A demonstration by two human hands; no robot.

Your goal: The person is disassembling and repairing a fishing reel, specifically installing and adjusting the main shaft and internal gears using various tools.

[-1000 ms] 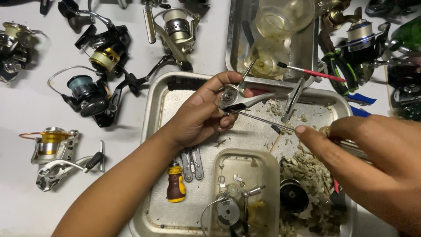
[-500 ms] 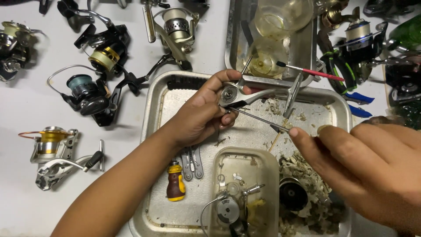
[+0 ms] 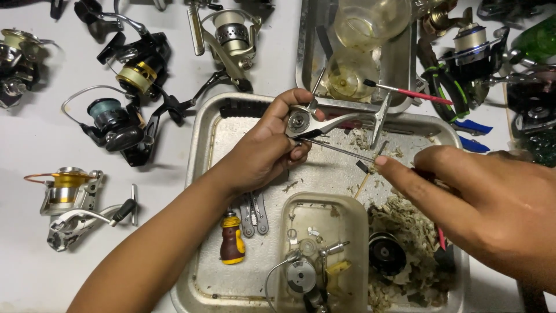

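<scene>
Shiny metal reel part (image 3: 324, 119), dull scuffed steel tray (image 3: 204, 139), clear plastic tub (image 3: 347, 208).

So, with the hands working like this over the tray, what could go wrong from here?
1. The left hand holds the silver reel part only by its fingertips, so it might slip into the metal tray.
2. The right hand pushes a thin tool toward the left fingers; a slip could poke them.
3. A small piece could fall among the debris and be hard to find.
</scene>
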